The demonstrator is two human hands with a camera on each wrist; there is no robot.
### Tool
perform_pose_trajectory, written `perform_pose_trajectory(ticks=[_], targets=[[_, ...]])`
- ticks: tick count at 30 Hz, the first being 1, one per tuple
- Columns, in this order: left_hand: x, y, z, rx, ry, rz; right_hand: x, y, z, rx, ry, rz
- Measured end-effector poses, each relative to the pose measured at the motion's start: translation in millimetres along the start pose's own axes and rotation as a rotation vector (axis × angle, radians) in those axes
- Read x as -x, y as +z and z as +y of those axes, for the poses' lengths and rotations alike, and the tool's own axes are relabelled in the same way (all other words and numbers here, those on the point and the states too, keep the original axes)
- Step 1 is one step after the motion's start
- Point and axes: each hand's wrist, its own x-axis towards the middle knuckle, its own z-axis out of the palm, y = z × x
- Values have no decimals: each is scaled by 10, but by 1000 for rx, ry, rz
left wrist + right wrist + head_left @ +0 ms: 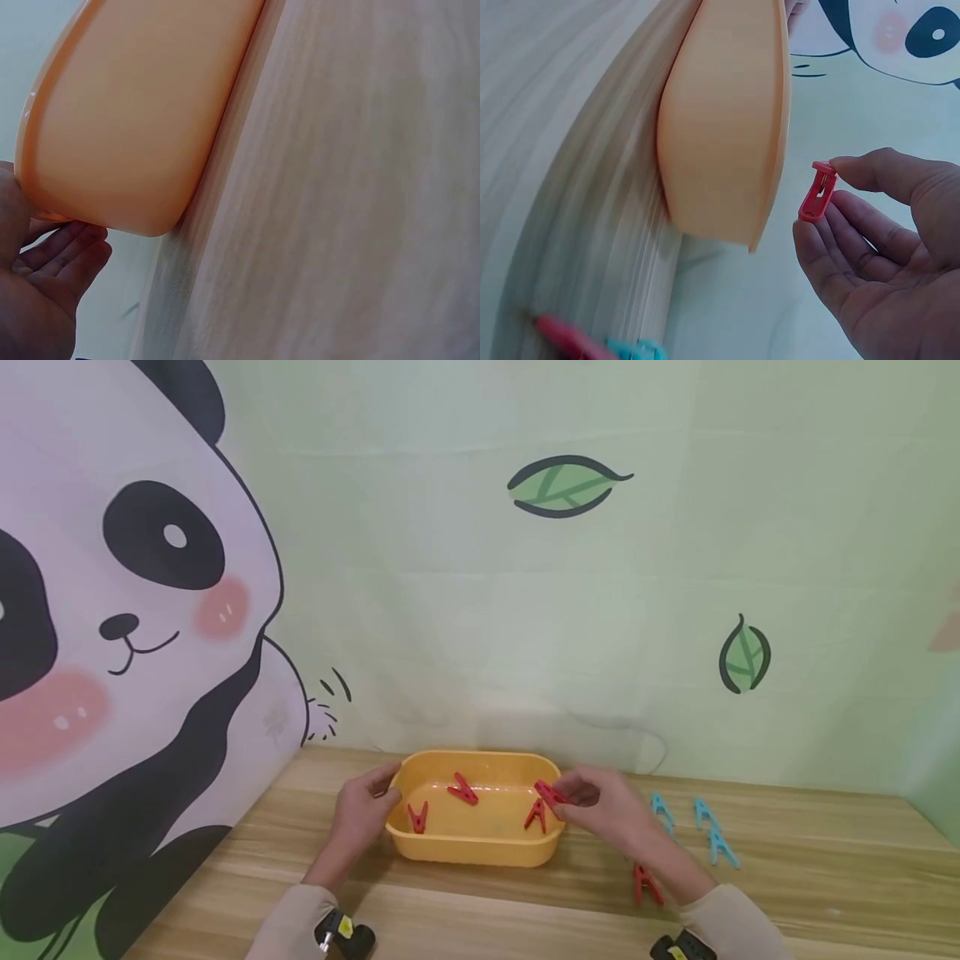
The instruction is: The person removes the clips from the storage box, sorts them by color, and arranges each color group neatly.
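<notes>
A yellow plastic tub stands on the table with three red clothespins lying in it, one of them the clothespin towards the back. My left hand holds the tub's left end, thumb at the rim and fingers along the outer wall. At the right end, my right hand pinches another red clothespin between thumb and fingers, above the tub's rim. The right wrist view shows this clothespin apart from the tub wall.
Right of the tub, several light blue clothespins lie on the wooden table. A red clothespin lies nearer, beside the right forearm. Behind the table hangs a green backdrop with a panda print.
</notes>
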Motion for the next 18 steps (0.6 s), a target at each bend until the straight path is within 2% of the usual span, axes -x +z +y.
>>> perform_pose_trajectory(ticks=[11, 18], targets=[[12, 7, 6, 2, -13, -12, 209, -218, 146, 36, 18, 20], [14, 1, 25, -2, -16, -8, 395, -411, 327, 58, -29, 46]])
